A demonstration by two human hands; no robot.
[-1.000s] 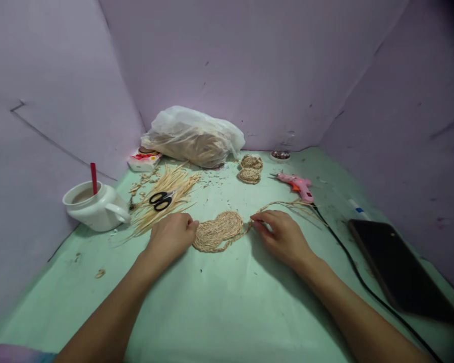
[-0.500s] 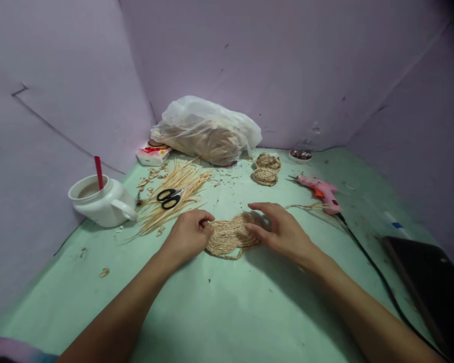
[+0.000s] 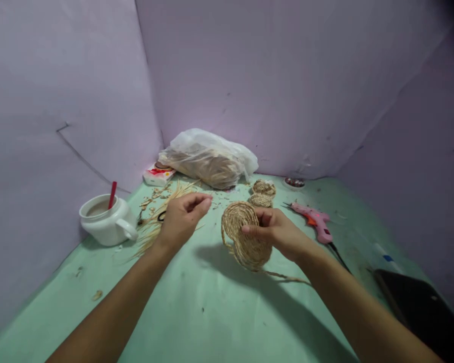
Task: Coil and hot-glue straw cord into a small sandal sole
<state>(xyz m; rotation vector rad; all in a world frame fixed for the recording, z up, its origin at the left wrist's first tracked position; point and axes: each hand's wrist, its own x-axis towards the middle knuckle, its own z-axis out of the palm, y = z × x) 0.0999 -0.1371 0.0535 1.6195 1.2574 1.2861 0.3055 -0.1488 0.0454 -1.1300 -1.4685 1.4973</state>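
Observation:
My right hand (image 3: 276,229) pinches a figure-eight piece of coiled braided straw (image 3: 251,253), thumb in front and fingers behind. The piece is raised and tilted above the green tabletop, casting a shadow. From its lower edge a loose braid tail (image 3: 285,277) runs right, toward my forearm. To its left, apart from it, my left hand (image 3: 187,217) is closed, thumb and forefinger pressed together; whether anything lies between them I cannot make out. Behind my left hand lie straw strips (image 3: 149,238) and black-handled scissors (image 3: 161,216), partly hidden.
A white pot (image 3: 108,224) with a red stick (image 3: 112,195) stands left. At the back are a plastic bag (image 3: 208,156), a small box (image 3: 159,176), coiled straw pieces (image 3: 264,188) and a dish (image 3: 294,183). A pink glue gun (image 3: 314,219) and a dark flat device (image 3: 416,307) lie right.
My right hand has gripped the straw piece and lifted it off the table, turning it more upright. My left hand has come away from it, up and to the left. The view has tilted upward.

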